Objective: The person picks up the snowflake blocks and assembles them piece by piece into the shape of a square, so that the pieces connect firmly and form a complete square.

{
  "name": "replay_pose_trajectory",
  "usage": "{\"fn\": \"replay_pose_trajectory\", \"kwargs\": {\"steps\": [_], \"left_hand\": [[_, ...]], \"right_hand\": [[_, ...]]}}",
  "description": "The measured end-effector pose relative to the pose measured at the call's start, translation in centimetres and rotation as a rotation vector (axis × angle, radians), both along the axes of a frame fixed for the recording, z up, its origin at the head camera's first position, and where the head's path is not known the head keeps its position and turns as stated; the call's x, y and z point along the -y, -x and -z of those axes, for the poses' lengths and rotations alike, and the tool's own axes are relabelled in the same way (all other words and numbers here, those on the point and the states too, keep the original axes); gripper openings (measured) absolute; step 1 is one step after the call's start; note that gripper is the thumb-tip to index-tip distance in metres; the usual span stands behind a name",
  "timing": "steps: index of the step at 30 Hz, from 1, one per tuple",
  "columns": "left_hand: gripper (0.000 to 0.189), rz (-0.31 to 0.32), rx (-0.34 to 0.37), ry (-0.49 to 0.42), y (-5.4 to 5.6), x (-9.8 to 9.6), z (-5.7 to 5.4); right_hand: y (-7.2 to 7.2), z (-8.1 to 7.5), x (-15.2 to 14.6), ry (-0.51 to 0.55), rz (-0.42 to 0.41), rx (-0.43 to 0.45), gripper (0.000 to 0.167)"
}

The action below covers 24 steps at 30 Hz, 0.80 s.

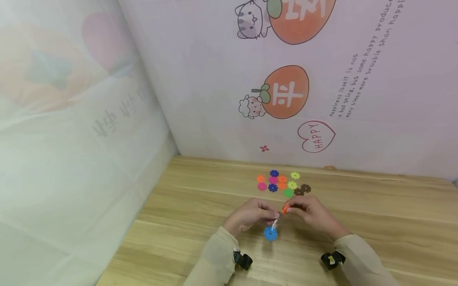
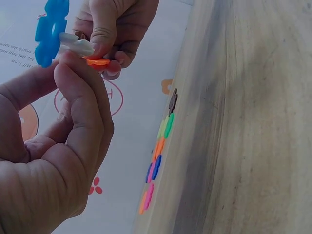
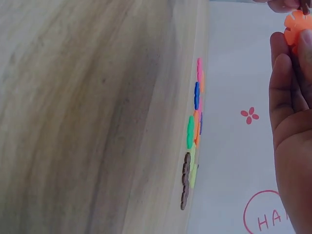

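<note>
Left hand [image 1: 250, 216] pinches one blue-white chain [image 1: 270, 233]; right hand [image 1: 315, 214] pinches one orange disc [image 1: 285, 209]. Under chain: wood table [image 1: 186, 210]. Beyond chain: printed sheet [image 1: 214, 99], 12 loose discs [image 1: 282, 185].

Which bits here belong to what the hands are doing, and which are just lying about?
In the job:
- Orange disc, pinched by the right hand
- Blue disc, white piece and brown piece, at the left hand

Lying about:
- Loose discs, untouched on the wooden table, perhaps spares

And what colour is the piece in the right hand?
Orange; the piece shows best in the right wrist view.
</note>
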<state>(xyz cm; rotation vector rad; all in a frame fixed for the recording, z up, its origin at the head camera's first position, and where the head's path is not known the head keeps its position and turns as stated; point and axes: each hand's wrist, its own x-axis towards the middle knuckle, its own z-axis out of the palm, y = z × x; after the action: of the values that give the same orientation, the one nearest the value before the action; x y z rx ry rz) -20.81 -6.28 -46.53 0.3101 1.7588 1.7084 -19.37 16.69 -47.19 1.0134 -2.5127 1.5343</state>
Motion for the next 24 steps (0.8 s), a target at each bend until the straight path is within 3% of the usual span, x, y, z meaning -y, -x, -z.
{"fn": "replay_pose_trajectory", "kwargs": {"steps": [24], "left_hand": [[0.011,0.012,0.011,0.055,0.14,0.00,-0.09]], "right_hand": [[0.12,-0.40,0.16,-0.032,-0.075,-0.092,0.015]]}}
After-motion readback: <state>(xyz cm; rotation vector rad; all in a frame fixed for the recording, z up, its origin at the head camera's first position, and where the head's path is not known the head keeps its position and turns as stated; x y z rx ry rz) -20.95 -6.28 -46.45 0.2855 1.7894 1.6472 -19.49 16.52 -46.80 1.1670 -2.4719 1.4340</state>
